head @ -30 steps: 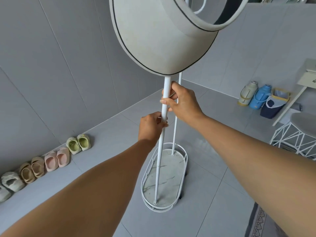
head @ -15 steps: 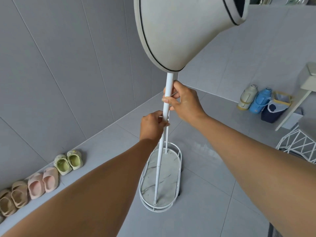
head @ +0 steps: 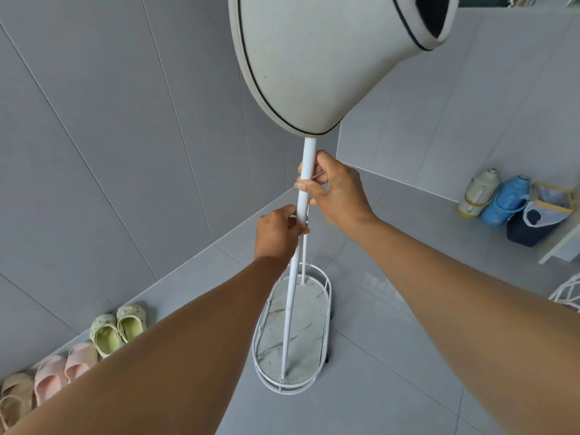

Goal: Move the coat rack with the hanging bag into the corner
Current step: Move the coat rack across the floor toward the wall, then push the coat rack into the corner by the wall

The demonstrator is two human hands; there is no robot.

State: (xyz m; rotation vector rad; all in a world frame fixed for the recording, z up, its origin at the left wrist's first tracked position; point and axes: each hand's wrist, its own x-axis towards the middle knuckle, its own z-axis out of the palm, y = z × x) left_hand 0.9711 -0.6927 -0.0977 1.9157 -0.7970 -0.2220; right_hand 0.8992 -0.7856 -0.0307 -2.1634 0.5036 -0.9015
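Observation:
The white coat rack [head: 290, 306] has two thin poles rising from an oval wire-rimmed base [head: 326, 324] with a marble-patterned floor plate. A cream bag [head: 314, 67] with dark piping hangs high on it and hides the top of the poles. My left hand [head: 276, 233] is closed around the near pole. My right hand [head: 335, 189] grips the same pole just above it, right under the bag. The rack stands on the grey tiled floor a short way from the corner where two grey walls meet.
Several pairs of sandals [head: 116, 328] line the left wall. By the right wall stand a cream flask [head: 477, 193], a blue flask [head: 505, 199] and a dark bin [head: 533, 221] with a liner. A white wire stool [head: 568, 293] is at the right edge.
The rack and both hands have moved forward towards the corner; the sandals and the right-hand items have slid back in view. Both grips on the pole are unchanged.

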